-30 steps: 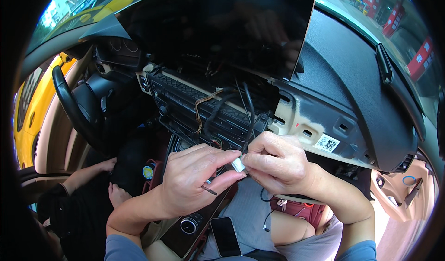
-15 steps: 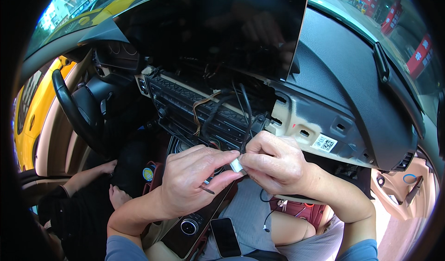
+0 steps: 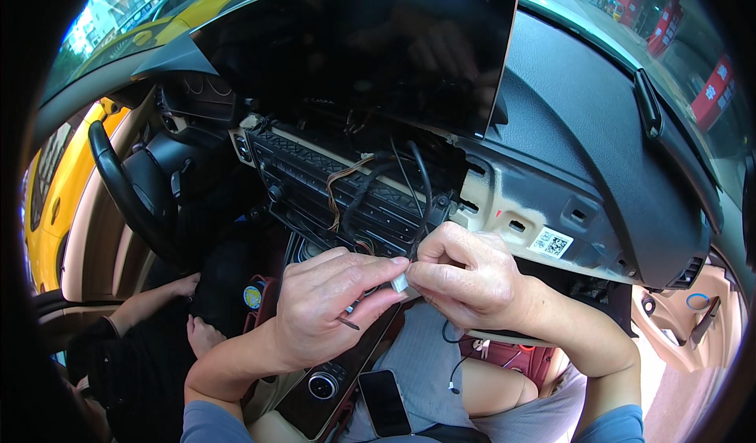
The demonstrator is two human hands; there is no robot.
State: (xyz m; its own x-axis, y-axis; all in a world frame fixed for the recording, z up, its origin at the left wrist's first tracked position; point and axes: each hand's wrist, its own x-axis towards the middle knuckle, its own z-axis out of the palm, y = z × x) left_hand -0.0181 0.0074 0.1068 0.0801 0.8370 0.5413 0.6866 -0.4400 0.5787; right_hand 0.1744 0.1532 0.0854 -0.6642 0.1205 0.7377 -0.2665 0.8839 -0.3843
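A small white plug connector is pinched between the thumb and forefinger of my left hand. From under that same hand pokes the thin, dark end of a slim tool; the rest of it is hidden in the palm. My right hand is closed at the connector's right side, its thumb and forefinger pressed together where dark wires meet the plug. A black cable comes down from the opened dashboard toward my fingertips. The exact grip on the wires is hidden.
A large black screen leans over the dashboard. Below it lie the control panel and loose brown wires. A phone rests on my lap near a thin earphone-like cord. Another person's hands are at left, beside the steering wheel.
Both hands stay at the connector with almost the same grip. The connector and my left fingertips have shifted very slightly; the tool end has moved a little left.
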